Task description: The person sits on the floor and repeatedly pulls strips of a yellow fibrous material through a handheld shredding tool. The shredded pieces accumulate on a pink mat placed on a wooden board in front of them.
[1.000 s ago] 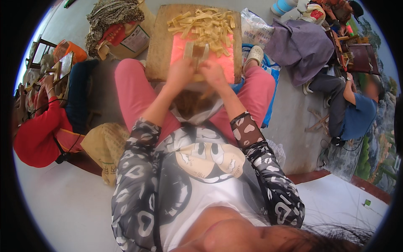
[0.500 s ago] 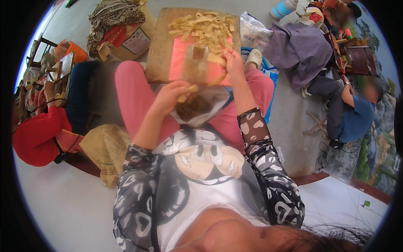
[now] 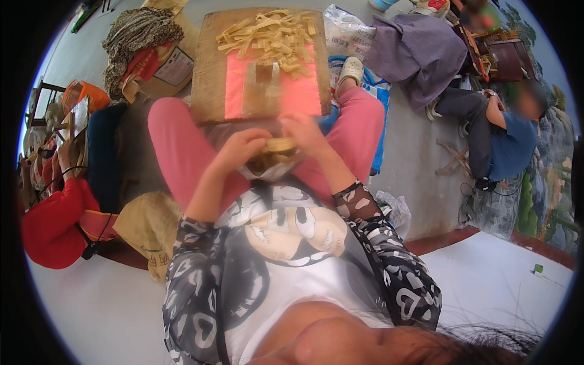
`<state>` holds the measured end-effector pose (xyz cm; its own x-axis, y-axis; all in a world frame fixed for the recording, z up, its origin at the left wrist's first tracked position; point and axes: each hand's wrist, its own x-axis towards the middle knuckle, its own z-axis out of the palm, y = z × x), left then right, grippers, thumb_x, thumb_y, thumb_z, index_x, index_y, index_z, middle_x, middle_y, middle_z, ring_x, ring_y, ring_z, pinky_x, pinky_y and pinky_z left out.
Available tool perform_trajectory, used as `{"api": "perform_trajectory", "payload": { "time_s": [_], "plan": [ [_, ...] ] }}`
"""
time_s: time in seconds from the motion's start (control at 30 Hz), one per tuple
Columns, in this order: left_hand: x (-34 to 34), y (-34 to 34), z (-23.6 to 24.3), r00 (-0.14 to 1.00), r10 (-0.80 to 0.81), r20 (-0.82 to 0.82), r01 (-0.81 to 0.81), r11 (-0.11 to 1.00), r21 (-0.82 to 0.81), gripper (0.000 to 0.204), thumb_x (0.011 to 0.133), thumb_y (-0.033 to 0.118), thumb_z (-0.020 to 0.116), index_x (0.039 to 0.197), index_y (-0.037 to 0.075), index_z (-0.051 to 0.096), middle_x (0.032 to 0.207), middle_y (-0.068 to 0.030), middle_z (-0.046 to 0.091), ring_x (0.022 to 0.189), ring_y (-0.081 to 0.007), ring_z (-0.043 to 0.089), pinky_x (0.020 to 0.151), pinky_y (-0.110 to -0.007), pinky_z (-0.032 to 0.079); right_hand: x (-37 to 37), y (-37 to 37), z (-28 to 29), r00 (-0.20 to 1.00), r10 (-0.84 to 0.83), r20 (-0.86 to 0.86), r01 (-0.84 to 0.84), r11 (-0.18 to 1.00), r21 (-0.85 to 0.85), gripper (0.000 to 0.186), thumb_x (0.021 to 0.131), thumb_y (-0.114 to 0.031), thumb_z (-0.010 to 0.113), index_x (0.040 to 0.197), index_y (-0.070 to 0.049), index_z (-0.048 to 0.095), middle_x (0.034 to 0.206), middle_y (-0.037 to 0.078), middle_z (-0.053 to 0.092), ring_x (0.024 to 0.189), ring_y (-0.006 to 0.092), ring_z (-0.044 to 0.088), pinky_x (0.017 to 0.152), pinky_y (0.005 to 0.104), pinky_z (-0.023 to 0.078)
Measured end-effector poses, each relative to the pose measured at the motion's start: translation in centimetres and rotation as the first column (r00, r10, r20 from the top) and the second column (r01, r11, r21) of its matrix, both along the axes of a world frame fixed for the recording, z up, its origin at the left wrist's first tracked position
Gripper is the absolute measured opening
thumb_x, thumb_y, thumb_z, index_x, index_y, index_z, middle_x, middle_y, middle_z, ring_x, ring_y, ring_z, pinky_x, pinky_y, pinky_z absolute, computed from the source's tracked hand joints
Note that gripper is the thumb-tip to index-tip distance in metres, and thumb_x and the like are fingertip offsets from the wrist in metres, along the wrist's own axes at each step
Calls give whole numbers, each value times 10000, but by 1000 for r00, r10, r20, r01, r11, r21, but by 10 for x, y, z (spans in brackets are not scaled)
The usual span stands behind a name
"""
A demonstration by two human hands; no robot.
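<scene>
Both hands are over a white plastic bag (image 3: 275, 175) in my lap, with brownish-yellow pieces inside. My left hand (image 3: 242, 147) has its fingers closed around one end of a pale yellow strip (image 3: 280, 146), which looks folded or coiled. The other end of the strip reaches my right hand (image 3: 304, 132); its fingers are bent and smeared by motion, so their grip is unclear. Beyond my knees is a wooden board (image 3: 207, 91) with a pink cloth (image 3: 302, 97) on it. A pile of flat yellow strips (image 3: 267, 35) and a clear plastic packet (image 3: 261, 91) lie there.
To the left are a sack with folded cloth (image 3: 137, 42), a tan sack (image 3: 152, 228) and a person in red (image 3: 58, 213). On the right sit a person in blue (image 3: 514, 161), a purple cloth (image 3: 413, 58), a folding stool (image 3: 453, 157) and plastic bags (image 3: 347, 33).
My right hand has come down from the board's edge toward my left, and both now meet over the bag with the yellow strip. The view has shifted slightly.
</scene>
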<state>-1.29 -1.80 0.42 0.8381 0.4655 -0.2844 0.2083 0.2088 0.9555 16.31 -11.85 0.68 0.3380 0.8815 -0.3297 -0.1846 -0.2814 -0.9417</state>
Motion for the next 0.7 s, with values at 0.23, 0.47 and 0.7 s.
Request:
{"api": "perform_trajectory", "payload": {
  "time_s": [0.23,0.47,0.7],
  "plan": [
    [6,-3,-10,993,118,-31,-115,990,87,189,918,141,528,997,-6,616,749,9,559,634,-54,489,572,-183,396,-10,5,-20,998,53,21,-54,997,51,253,895,-273,541,975,-36,576,721,16,586,556,70,523,469,218,435],
    [-11,28,-17,946,320,42,-236,599,765,264,851,45,558,1111,0,578,951,-81,605,833,-177,568,740,-282,454,10,-12,-2,936,291,-197,-304,952,-39,173,864,-195,574,848,-29,618,648,39,599,533,86,531,453,210,400],
    [11,-18,5,996,24,-85,74,291,954,354,781,42,578,1135,29,568,931,-132,609,898,-304,548,788,-385,448,-4,-8,-6,892,310,-331,-323,946,14,156,867,-154,565,906,-13,619,708,59,626,549,93,552,461,205,413]
  ]
}}
